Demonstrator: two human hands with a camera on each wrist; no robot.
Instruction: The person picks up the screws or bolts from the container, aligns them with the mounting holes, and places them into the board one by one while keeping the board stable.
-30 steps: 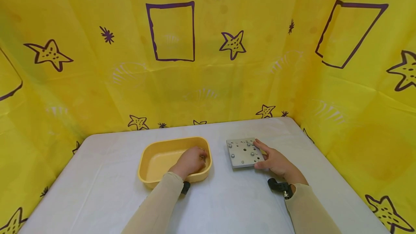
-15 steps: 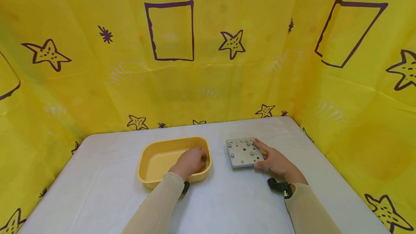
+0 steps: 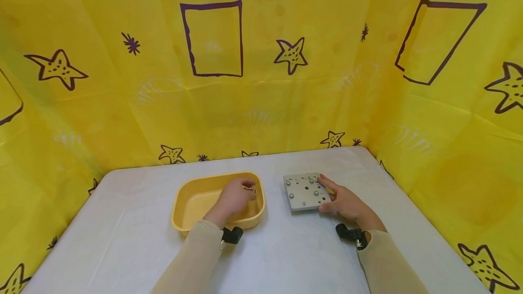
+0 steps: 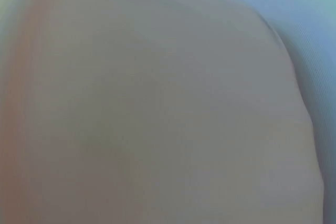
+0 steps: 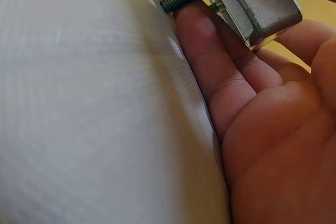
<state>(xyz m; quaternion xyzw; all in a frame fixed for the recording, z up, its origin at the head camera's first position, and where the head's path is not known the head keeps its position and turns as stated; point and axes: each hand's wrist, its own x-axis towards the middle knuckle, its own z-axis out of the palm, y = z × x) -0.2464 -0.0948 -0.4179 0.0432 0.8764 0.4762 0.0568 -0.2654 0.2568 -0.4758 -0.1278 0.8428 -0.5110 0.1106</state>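
The square grey metal plate is clamped in the right grip over the white counter; the left grip pinches a small shiny piece inside the yellow rectangular tray. Picking seems the step; next needs careful lifting.

The tub stands on the worktop at nine o'clock from the drilled plate, with the curtain at twelve o'clock behind both. The left hand, a fitting at its fingertips, is at the tub's two o'clock; the right hand holds the plate's three-o'clock edge.
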